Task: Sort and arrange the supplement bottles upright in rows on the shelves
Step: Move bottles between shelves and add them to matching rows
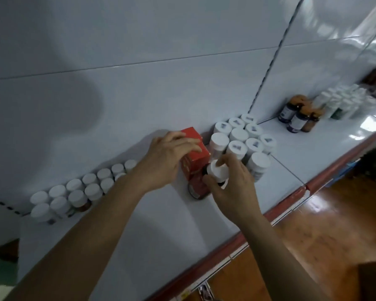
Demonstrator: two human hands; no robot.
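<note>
- two bare forearms come in from the lower edge, the left forearm [85,235] and the right forearm [280,246], both stretched over the white shelf [161,235].
- the shelf's red front edge [239,235] passes under the right forearm; a wooden floor [334,213] lies below it.
- right hand [232,190]: fingers curled round a white-capped bottle [216,171], thumb tip on the cap. the bottle sits in the gap between box and bottle block. whether its base touches the shelf cannot be told.
- a dark bottle [197,190] with a red label sits at the box's foot, touching the right hand and partly hidden; its attitude is unclear.
- left hand [169,157]: fingers laid over the top of a red box [195,157] and bent down at its edge, gripping it; thumb hidden.
- left of the box, two rows of small bottles [83,192] stand upright along the back panel [139,61].
- right of the box, a tight block of bottles [239,135] stands upright.
- further along, amber bottles [297,116] and a blurred white cluster [339,101].
- risk, judged: the gap is narrow. a tilted placement could clip the block's front corner bottle [258,164] and topple it toward the front edge.
- risk, judged: shifting the box leftward could push the small rows out of line; the glossy shelf would let them slide.
</note>
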